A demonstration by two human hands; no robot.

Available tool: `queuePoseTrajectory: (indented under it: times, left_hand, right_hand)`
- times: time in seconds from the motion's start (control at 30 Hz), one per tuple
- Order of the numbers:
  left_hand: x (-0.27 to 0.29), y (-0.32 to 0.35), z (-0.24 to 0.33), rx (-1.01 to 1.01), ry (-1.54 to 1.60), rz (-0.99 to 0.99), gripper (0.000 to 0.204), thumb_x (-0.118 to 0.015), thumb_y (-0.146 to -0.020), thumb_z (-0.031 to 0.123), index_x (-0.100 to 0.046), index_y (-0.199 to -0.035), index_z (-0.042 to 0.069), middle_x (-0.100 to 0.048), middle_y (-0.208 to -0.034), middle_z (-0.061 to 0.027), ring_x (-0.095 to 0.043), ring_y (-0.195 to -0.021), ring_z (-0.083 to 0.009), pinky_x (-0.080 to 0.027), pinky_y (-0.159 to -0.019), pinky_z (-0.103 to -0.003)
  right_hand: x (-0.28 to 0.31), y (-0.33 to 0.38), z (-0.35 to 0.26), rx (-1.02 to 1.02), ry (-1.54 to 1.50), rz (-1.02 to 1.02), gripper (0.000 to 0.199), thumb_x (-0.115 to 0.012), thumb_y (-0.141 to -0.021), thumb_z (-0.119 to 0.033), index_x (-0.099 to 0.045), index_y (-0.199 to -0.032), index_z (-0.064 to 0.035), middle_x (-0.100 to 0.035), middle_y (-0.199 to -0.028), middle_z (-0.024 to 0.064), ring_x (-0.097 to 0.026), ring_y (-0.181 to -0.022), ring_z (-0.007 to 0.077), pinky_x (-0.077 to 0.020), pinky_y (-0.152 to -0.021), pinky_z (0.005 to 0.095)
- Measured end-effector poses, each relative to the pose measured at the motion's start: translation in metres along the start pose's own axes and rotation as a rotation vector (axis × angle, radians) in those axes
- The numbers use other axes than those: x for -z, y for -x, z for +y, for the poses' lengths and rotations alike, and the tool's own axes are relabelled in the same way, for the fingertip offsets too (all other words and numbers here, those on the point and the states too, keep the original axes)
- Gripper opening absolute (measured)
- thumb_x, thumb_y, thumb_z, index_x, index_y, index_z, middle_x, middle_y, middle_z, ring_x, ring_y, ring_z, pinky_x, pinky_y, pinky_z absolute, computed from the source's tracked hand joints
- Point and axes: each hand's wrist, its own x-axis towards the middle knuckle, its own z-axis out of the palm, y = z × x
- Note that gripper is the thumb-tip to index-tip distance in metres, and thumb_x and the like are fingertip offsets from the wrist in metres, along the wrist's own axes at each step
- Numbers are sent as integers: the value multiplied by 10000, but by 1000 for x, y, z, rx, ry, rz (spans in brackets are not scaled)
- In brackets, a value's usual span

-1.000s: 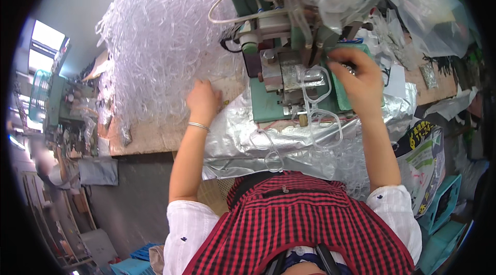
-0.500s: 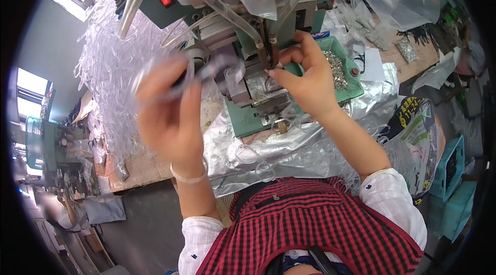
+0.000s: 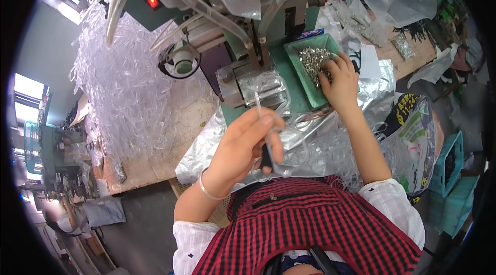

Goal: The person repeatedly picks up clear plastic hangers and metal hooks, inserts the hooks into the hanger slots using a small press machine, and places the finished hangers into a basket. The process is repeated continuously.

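Note:
My left hand is closed on a clear plastic strip, which rises between thumb and forefinger in front of the green press machine. Something dark shows at its lower fingers; I cannot tell what. Over on the right, my right hand reaches into a green tray of small shiny metal pieces. Its fingers are curled at the pile, and their tips are partly hidden, so whatever they pinch does not show. Below the press head, the metal block has neither hand on it.
A big heap of clear plastic strips covers the table's left side. Silver foil sheeting lies under the machine. A lit red switch and hanging tubes are overhead. Teal crates stand at the far right.
My left hand has swung from beside the press toward my body with the clear strip. My right hand has left the press head and moved right into the tray.

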Motion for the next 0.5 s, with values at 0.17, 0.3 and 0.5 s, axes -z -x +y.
queuePoseTrajectory:
  times: [0.17, 0.3, 0.5]
  left_hand:
    - [-5, -23, -13, 34, 145, 95, 328, -489, -1061, 316, -618, -1132, 24, -635, -652, -92, -557, -523, -110, -391, -363, -222]
    - [-5, -28, -15, 18, 183, 81, 303, -492, -1043, 275, -625, -1110, 11, -636, -648, -107, -565, -520, -127, -397, -355, -249]
    - [-3, -26, -20, -10, 216, 68, 311, -510, -1046, 300, -617, -1113, 15, -645, -662, -107, -554, -496, -142, -427, -390, -255]
  right_hand:
    - [-4, -17, 9, 80, -204, 155, 122, -775, -769, -119, -709, -858, -67, -691, -1074, 134, -629, -1107, 348, -503, -895, 440]
    - [-4, -14, 7, -131, -340, 16, 113, -769, -799, -122, -712, -872, -58, -697, -1049, 134, -634, -1044, 342, -499, -900, 422]
    - [-16, -15, 1, 91, -33, -55, 243, -775, -803, -211, -708, -985, -65, -624, -1301, 159, -521, -1330, 374, -460, -990, 511]
